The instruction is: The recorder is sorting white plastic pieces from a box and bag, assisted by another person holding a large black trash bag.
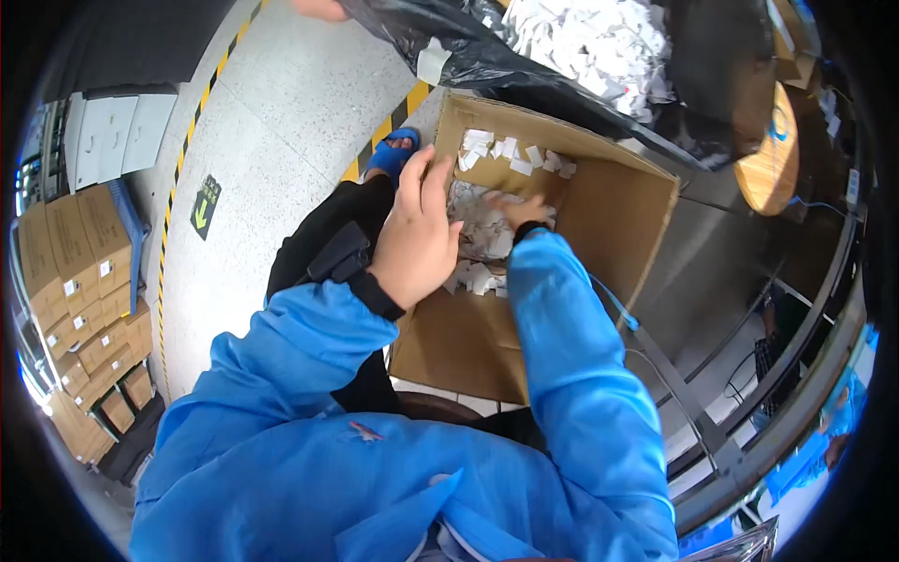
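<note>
An open cardboard box (599, 220) stands in front of me, with small white paper pieces (521, 167) scattered on its bottom. At its left wall is my left hand (417, 229), open, its fingers stretched out and nothing held. My right hand (523, 214) reaches down inside, at a greyish heap of paper scraps (479, 229). Blur and the scraps obscure its fingertips, so I cannot tell whether it grips anything. More loose pieces (476, 278) lie on the near side of the heap.
Beyond the box, a black plastic bag (721, 84) gapes around a large mass of white scraps (590, 47). Another person's hand (320, 7) shows at the top edge. A metal frame (721, 440) runs along the right. Stacked cartons (80, 244) stand at left.
</note>
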Demonstrator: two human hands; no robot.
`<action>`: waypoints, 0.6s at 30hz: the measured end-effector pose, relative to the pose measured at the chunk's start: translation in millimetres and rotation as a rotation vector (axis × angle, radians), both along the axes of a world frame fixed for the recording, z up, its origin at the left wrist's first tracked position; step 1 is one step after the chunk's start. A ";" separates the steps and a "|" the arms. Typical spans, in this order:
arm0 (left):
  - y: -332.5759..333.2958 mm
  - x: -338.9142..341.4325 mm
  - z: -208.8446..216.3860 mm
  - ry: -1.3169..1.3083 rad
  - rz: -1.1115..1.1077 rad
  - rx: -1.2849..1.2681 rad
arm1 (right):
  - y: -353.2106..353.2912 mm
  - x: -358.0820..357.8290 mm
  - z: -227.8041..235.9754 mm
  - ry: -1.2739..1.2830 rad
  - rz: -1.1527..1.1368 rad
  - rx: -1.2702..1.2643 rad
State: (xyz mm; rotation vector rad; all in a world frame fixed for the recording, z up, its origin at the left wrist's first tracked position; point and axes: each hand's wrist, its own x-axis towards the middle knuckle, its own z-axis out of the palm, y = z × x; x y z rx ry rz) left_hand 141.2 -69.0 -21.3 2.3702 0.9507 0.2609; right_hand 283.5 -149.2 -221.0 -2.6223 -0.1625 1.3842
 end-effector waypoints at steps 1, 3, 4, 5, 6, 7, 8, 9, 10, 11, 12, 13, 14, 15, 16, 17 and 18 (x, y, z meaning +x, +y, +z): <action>1.1 -1.0 -1.6 0.042 -0.056 -0.033 | -6.4 19.0 -37.4 -0.096 -0.079 0.025; 4.6 9.5 -9.5 0.094 -0.097 -0.038 | -64.1 57.8 -157.4 -0.542 0.046 0.192; 6.5 10.0 -14.5 0.070 -0.094 -0.018 | -84.9 75.3 -189.9 -0.520 0.046 0.176; 7.3 9.1 -16.9 0.044 -0.094 -0.001 | -105.8 89.9 -213.2 -0.313 0.060 0.125; 5.1 6.7 -18.6 0.057 -0.077 -0.005 | -111.5 91.7 -226.4 -0.106 0.080 0.084; 5.2 6.7 -18.7 0.072 -0.068 -0.005 | -104.1 79.1 -228.5 -0.091 0.087 0.085; 5.7 7.5 -17.4 0.094 -0.052 -0.022 | -102.3 56.6 -228.0 -0.262 0.304 0.074; 6.2 7.2 -15.8 0.122 -0.030 -0.032 | -95.5 32.4 -219.9 -0.428 0.523 0.074; 5.0 4.0 -14.3 0.139 0.028 0.088 | -75.8 14.7 -197.1 -0.394 0.736 -0.071; -0.6 7.3 -10.1 0.245 -0.090 0.161 | -81.3 2.9 -185.1 -0.384 0.738 -0.080; -9.1 10.8 -6.6 0.341 -0.223 0.232 | -89.1 -9.3 -175.8 -0.406 0.533 -0.200; -32.3 16.9 -5.7 0.259 -0.327 0.147 | -88.4 -21.3 -167.3 -0.423 0.329 -0.305; -58.0 29.9 -7.8 0.172 -0.435 0.055 | -86.4 -25.4 -146.2 -0.187 -0.059 -0.372; -77.8 47.8 -13.6 0.140 -0.433 -0.228 | -102.2 -24.9 -153.4 -0.181 -0.071 -0.392; -94.7 63.0 -31.7 0.113 -0.340 -0.347 | -115.9 -19.9 -171.5 -0.392 0.090 -0.187; -116.5 82.0 -60.3 0.080 -0.080 -0.558 | -132.7 -12.1 -192.7 -0.599 0.248 0.018; -128.5 96.1 -101.5 0.203 0.234 -0.509 | -126.9 -8.8 -218.7 -0.795 0.418 0.282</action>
